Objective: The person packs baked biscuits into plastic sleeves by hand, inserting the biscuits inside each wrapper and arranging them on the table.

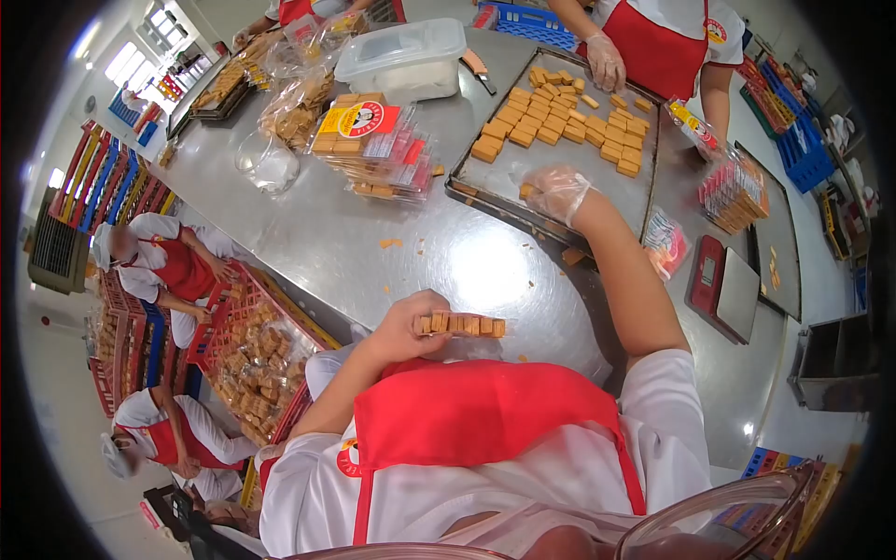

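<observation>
My bare left hand (pixel 411 329) is wrapped round the end of a small clear plastic bag, close in front of my apron. Inside the bag stands a row of small golden-brown biscuits (pixel 464 324). My right hand (pixel 557 192), in a clear plastic glove, is over the near edge of a baking tray (pixel 648 201). Its fingers are closed, with a tan biscuit (pixel 527 190) showing at the tips. Blocks of rectangular biscuits (pixel 551 119) lie farther back on that tray. The undersides of my right fingers are hidden by the glove.
Left of the tray are a stack of filled biscuit packs (pixel 378 149), a clear bowl (pixel 268 161) and a lidded plastic tub (pixel 401 61). A red scale (pixel 723 285) stands right. A gloved co-worker's hand (pixel 606 62) is across the tray. Crates of bagged biscuits (pixel 257 359) stand left.
</observation>
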Demonstrator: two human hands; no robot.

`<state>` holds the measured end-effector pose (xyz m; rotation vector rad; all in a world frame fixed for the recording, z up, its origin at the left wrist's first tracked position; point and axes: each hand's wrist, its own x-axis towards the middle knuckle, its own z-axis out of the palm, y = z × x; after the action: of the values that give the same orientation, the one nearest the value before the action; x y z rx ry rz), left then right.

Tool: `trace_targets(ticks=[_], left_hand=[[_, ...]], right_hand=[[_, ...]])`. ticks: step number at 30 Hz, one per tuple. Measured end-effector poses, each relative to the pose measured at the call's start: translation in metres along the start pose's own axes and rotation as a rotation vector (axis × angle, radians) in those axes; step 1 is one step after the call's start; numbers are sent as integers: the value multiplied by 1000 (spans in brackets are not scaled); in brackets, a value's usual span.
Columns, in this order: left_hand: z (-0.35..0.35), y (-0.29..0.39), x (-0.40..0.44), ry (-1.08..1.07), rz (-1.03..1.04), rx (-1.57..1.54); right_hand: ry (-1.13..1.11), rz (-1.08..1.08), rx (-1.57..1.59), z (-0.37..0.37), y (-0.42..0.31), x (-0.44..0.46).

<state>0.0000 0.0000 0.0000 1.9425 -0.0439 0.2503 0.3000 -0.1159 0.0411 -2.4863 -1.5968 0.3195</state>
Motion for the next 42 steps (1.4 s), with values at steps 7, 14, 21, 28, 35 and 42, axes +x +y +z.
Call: trace_targets(ticks=[7,14,21,28,35,42], left_hand=[[0,-1,-2,-2,-7,11],[-1,-7,-3,15,22,-5],[1,0,2,-4,35,32],[-4,0,-7,77,9,69],[0,0,-5,88,1,59],[2,-10,-2,124,60,31]], right_hand=[[147,-54,124,-2,4,-14],[115,176,219,-33,11,-46],[288,-142,64,10,8,-15],[62,60,120,-2,-12,-14],[519,22,171,-3,30,-26],[360,215,329,-29,86,-68]])
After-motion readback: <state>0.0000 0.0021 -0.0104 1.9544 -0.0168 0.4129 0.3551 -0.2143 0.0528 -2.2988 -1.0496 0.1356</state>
